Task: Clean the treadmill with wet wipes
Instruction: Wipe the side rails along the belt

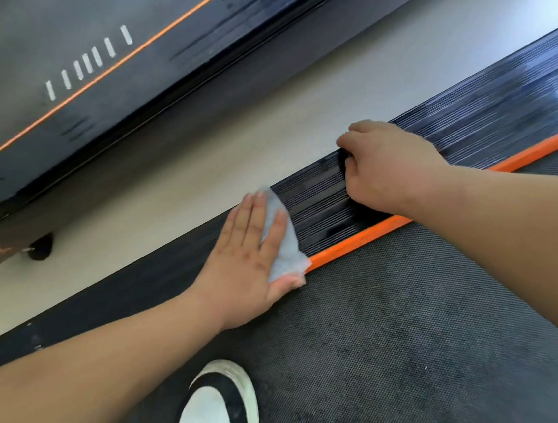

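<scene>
Soft cloth-like wet wipe (282, 242) on glossy ribbed side rail (321, 203); belt (402, 319) matt, textured.

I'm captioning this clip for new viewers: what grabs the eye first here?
The left hand pressing a pale wet wipe flat on the ribbed black side rail, mid-frame. Beside it, the bright orange stripe edges the belt, and a black-and-white shoe stands on the belt at the bottom.

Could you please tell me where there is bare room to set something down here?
The belt beside the shoe is bare, as is the floor strip between the side rail and the neighbouring treadmill. The rail is crowded: left hand on the wipe, right hand beside.
</scene>
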Demonstrator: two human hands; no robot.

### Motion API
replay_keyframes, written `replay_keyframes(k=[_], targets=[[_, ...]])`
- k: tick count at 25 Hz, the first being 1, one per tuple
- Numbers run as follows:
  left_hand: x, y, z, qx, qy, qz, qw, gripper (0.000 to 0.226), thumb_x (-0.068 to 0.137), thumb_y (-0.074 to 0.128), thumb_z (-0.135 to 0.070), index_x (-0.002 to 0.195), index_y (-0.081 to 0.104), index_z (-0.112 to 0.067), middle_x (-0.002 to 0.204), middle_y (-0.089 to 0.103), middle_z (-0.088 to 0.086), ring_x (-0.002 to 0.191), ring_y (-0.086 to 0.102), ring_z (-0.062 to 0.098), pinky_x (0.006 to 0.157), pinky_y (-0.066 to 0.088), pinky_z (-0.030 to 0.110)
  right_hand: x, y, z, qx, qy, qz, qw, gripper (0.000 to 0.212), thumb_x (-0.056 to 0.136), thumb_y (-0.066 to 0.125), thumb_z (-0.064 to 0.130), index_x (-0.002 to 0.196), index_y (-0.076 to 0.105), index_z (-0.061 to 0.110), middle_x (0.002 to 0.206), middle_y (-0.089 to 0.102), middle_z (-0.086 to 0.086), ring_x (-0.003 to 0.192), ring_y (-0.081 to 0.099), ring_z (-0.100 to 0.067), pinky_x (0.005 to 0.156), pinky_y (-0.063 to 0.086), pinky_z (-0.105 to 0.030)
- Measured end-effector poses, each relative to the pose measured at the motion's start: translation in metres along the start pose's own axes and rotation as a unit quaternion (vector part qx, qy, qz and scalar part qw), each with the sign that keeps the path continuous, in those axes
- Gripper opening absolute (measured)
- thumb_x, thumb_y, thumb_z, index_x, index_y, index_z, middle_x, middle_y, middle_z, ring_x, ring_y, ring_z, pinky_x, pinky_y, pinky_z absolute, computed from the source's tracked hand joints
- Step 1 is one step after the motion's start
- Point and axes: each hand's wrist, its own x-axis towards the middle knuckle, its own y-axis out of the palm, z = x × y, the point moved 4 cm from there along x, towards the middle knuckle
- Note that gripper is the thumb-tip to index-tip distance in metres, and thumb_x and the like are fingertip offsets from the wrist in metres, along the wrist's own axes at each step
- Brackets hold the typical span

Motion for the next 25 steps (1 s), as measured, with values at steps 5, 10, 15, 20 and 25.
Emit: replay_keyframes(k=[5,10,15,20,25], targets=[[-0.002,-0.002,-0.003,0.004,0.018,0.026,0.999,0.096,0.097,0.016,-0.075,0.16,-0.013,-0.01,0.163,-0.02,0.028,0.153,-0.02,0.041,0.125,0.007,0.056,0.011,0.004,0.019,0.011,-0.033,-0.001,0.999,0.015,0.093,0.049,0.02,0.106,0.054,0.015,0.117,0.054,-0.004,0.12,0.049,-0.027,0.08,0.039,-0.035],[0.103,-0.045,-0.076,-0.04,0.022,0.044,0.998,0.097,0.095,0.021,-0.075,0.159,-0.018,-0.013,0.163,-0.028,0.021,0.146,-0.037,0.035,0.124,-0.011,0.05,0.001,-0.01,-0.011,0.043,-0.014,-0.037,0.998,0.027,0.099,0.044,0.027,0.114,0.06,0.013,0.122,0.055,-0.007,0.122,0.049,-0.028,0.092,0.038,-0.036],[0.189,-0.078,-0.145,-0.049,0.002,0.062,0.997,0.109,0.074,0.002,-0.076,0.156,-0.023,-0.01,0.164,-0.029,0.016,0.146,-0.038,0.031,0.124,-0.009,0.05,-0.025,-0.025,-0.086,0.058,0.058,-0.138,0.987,0.037,0.104,0.037,0.028,0.119,0.064,0.007,0.123,0.058,-0.011,0.123,0.048,-0.031,0.105,0.04,-0.044],[0.144,-0.068,-0.13,-0.045,0.025,0.067,0.996,0.087,0.097,0.01,-0.069,0.156,-0.026,-0.016,0.159,-0.038,0.019,0.146,-0.039,0.03,0.124,-0.01,0.048,-0.032,-0.022,-0.089,0.074,0.085,-0.079,0.99,0.05,0.088,0.03,0.036,0.111,0.06,0.005,0.12,0.058,-0.014,0.122,0.047,-0.033,0.106,0.039,-0.046],[0.04,-0.038,-0.064,0.006,-0.076,0.187,0.979,0.087,0.1,0.015,-0.068,0.148,-0.038,-0.021,0.151,-0.049,0.016,0.14,-0.048,0.029,0.124,-0.011,0.048,-0.021,-0.008,-0.017,0.048,-0.002,0.06,0.997,0.039,0.092,0.045,0.027,0.125,0.056,0.01,0.132,0.053,-0.009,0.133,0.039,-0.027,0.102,0.039,-0.042]])
